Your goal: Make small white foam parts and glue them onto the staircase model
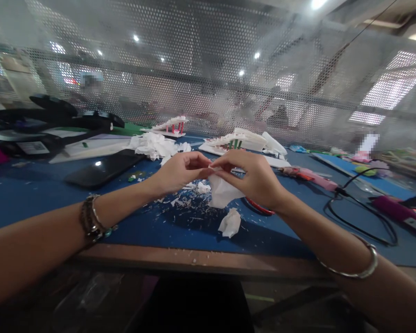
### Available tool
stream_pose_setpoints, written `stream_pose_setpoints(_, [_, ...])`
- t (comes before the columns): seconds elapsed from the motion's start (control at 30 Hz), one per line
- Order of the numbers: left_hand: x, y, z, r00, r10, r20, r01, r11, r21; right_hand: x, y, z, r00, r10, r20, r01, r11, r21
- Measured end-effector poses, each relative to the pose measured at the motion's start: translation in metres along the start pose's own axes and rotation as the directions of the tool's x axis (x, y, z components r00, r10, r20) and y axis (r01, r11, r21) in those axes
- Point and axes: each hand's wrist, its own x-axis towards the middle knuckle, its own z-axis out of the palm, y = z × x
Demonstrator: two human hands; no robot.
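Both of my hands meet above the blue mat (pixel 38 194) at the table's middle. My left hand (pixel 180 172) is closed, pinching the top edge of a piece of white tissue paper (pixel 220 192). My right hand (pixel 254 178) is closed too, its fingers gripping the same piece from the right. The paper hangs down between them. A crumpled white scrap (pixel 230 223) lies on the mat just below, among small white shreds (pixel 180 201).
A black phone (pixel 100 171) lies left of my hands. A heap of white tissue (pixel 154 145) and white paper models (pixel 242 138) stand behind. A red ring (pixel 260 208) shows under my right wrist. Pink tools with black cable (pixel 364 217) lie right. A perforated screen closes the back.
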Motion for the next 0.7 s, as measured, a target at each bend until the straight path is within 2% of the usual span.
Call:
stream_pose_setpoints(0.17, [0.0023, -0.0036, -0.0003, 0.999, -0.021, 0.034, 0.025, 0.992, -0.125, -0.0015, 0.0023, -0.0022, 0.984, -0.177, -0.001, 0.175, 0.975, -0.138])
stream_pose_setpoints(0.33, [0.0025, -0.004, -0.0003, 0.998, -0.033, 0.051, 0.041, 0.987, -0.154, -0.0025, 0.0026, -0.0045, 0.955, -0.281, 0.092, 0.296, 0.914, -0.278])
stream_pose_setpoints(0.5, [0.0014, 0.0008, 0.0014, 0.997, -0.047, 0.053, 0.053, 0.994, -0.1, -0.0021, -0.0035, -0.0099, 0.93, -0.234, 0.282, 0.343, 0.827, -0.445])
stream_pose_setpoints(0.6, [0.001, 0.0017, 0.0016, 0.998, -0.041, 0.051, 0.044, 0.997, -0.069, -0.0018, -0.0042, -0.0102, 0.928, -0.229, 0.295, 0.352, 0.802, -0.482])
stream_pose_setpoints(0.7, [0.0009, 0.0004, 0.0008, 0.998, -0.01, 0.054, 0.012, 0.999, -0.043, -0.0014, -0.0006, -0.0078, 0.939, -0.24, 0.247, 0.333, 0.812, -0.479])
